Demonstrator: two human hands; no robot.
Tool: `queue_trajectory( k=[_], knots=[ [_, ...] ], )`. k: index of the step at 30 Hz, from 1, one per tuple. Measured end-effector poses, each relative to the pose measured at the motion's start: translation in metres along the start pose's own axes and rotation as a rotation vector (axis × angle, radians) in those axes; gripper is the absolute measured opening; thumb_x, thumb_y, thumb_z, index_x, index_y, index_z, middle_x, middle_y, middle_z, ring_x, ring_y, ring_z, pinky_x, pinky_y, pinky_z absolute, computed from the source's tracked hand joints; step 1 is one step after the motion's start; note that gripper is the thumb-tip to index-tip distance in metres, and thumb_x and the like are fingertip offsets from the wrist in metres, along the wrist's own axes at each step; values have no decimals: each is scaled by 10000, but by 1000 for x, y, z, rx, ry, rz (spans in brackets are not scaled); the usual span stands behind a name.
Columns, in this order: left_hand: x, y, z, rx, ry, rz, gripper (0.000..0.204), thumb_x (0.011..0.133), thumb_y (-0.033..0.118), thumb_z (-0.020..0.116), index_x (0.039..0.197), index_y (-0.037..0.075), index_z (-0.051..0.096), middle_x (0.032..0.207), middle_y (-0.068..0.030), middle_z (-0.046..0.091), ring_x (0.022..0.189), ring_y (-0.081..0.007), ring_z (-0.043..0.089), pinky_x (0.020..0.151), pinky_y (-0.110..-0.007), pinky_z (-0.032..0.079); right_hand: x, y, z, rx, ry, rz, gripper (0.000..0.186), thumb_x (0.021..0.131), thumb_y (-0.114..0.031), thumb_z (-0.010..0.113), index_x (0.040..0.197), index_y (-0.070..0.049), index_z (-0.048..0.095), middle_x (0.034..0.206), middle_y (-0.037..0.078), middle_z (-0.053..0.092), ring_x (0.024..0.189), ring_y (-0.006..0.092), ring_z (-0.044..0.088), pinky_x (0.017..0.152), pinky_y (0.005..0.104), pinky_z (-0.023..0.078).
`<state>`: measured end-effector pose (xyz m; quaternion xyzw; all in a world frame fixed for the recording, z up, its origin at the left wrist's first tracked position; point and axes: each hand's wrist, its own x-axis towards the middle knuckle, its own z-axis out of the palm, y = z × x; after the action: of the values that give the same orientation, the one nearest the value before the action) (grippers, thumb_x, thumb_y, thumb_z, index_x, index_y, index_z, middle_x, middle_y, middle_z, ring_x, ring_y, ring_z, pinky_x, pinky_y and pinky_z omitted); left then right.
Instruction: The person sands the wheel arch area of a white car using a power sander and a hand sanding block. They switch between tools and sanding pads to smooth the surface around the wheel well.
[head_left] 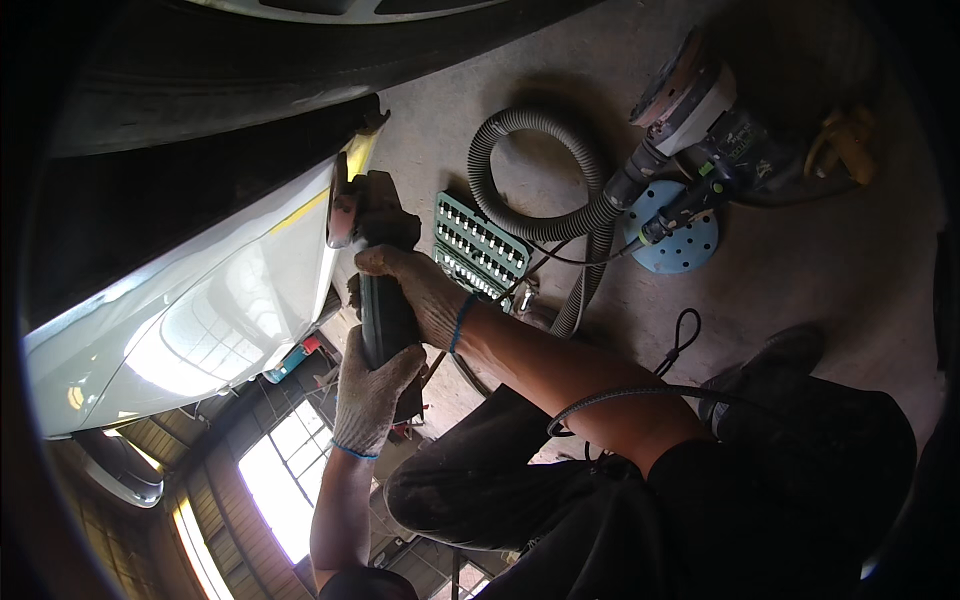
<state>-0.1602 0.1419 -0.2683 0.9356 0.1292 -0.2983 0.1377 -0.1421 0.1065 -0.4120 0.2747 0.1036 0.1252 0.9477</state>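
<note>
Both my hands wear pale knit gloves and grip a dark angle grinder (388,310). My right hand (425,290) is closed around the body just behind the grinder's head. Lower on the body, my left hand (372,395) is wrapped around it, with the thumb along the side. The grinder's reddish-brown disc (342,218) faces the edge of a white car panel (225,310), close to a yellow strip (300,213). Whether the disc touches the panel I cannot tell. A dark cord loops over my right forearm.
A green socket set case (482,235) lies open on the concrete floor. Beyond it are a coiled grey hose (535,120), a sander (690,110) and a blue perforated sanding disc (672,250). A dark tyre (250,75) fills the top left. My bent knee is close below.
</note>
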Motion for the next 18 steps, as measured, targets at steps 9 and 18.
queue_trajectory(
  k=[9, 18],
  knots=[
    [10, 11, 8, 25, -30, 6, 454, 815, 168, 739, 1134, -9, 468, 889, -101, 602, 720, -153, 661, 530, -275, 549, 0, -18, 1, 14, 43, -10, 283, 847, -271, 665, 1001, -48, 582, 839, 97, 644, 727, 191, 641, 703, 334, 549],
    [2, 11, 3, 64, -8, -26, 462, 816, 177, 735, 1139, -20, 469, 875, -104, 614, 710, -146, 648, 567, -267, 550, -1, -8, 3, 18, 13, 17, 287, 843, -275, 671, 1007, -60, 575, 846, 92, 640, 730, 188, 637, 687, 332, 551]
  ],
)
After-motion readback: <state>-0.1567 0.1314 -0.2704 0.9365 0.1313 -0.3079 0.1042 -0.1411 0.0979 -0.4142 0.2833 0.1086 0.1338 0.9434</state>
